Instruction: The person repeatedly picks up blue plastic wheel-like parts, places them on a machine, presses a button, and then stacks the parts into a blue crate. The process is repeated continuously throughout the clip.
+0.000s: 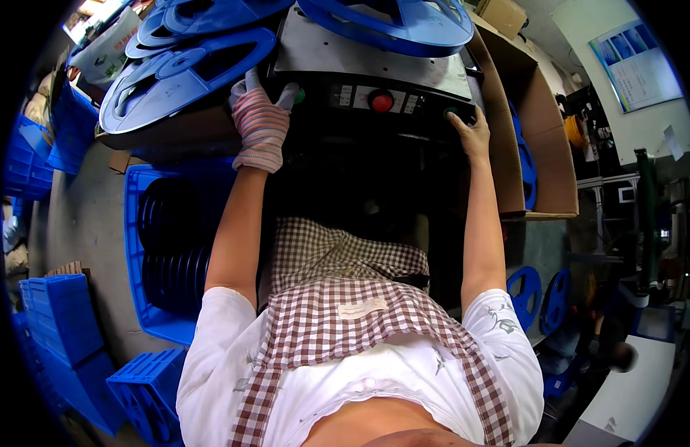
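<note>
Far left: blue crates [58, 313], stacked on the floor. Nearer, a further blue crate [125, 387], with blue reel shapes at its side. Next, one blue tub [131, 246], holding black discs [166, 216] set on edge in rows. Above it, several large blue reels [203, 65], lying flat and overlapping

Left hand [260, 123]: in a striped orange-and-grey glove; fingers spread, thumb at the left green button [299, 97], the other fingers at the rim of the nearest reel; whether they touch it cannot be told

Centre: one checked apron, brown and white [323, 320], worn over a white shirt. Before it, between the two hands, one machine [323, 56] with a pale metal top and black front panel; a red round button [381, 101] at the panel's middle; one big blue reel [427, 33] above the pale top

Right hand [475, 138]: bare; thumb at the right green button [451, 112], fingers apart from it at the panel's end

Right: one open cardboard box [555, 141], a blue reel [525, 160] upright inside; lower, two blue reels [524, 294]; then a white counter [632, 387]; above, a poster [637, 63] on a pale board
</note>
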Demonstrator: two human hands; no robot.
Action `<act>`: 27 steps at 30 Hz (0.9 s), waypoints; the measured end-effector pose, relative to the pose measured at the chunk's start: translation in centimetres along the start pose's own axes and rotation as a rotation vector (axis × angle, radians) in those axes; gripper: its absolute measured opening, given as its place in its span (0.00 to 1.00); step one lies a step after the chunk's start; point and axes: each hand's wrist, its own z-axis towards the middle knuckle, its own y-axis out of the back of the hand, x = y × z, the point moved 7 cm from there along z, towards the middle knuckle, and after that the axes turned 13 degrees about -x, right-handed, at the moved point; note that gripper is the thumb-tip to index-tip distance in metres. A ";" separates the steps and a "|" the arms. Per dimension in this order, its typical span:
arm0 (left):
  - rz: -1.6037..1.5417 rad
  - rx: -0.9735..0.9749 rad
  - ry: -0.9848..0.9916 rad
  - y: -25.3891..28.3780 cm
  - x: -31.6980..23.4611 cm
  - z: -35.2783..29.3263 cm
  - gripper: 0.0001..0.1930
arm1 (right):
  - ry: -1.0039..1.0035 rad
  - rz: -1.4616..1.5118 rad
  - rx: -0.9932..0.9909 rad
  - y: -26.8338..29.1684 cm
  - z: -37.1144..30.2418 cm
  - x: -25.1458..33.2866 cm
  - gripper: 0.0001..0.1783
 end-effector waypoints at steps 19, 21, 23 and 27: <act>-0.338 -0.064 -0.343 8.7 -1.0 -0.4 0.21 | -0.119 0.383 -0.097 0.0 -9.6 1.8 0.19; -0.278 -0.064 -0.435 11.6 -1.7 1.1 0.20 | -0.261 0.403 0.169 -2.0 -14.2 2.3 0.17; -0.222 -0.097 -0.543 12.4 -1.5 2.7 0.22 | -0.379 0.271 0.316 -4.5 -20.5 -1.2 0.15; 0.067 0.001 -0.614 10.5 2.3 5.5 0.25 | -0.264 -0.021 0.671 -8.8 -32.1 -4.3 0.17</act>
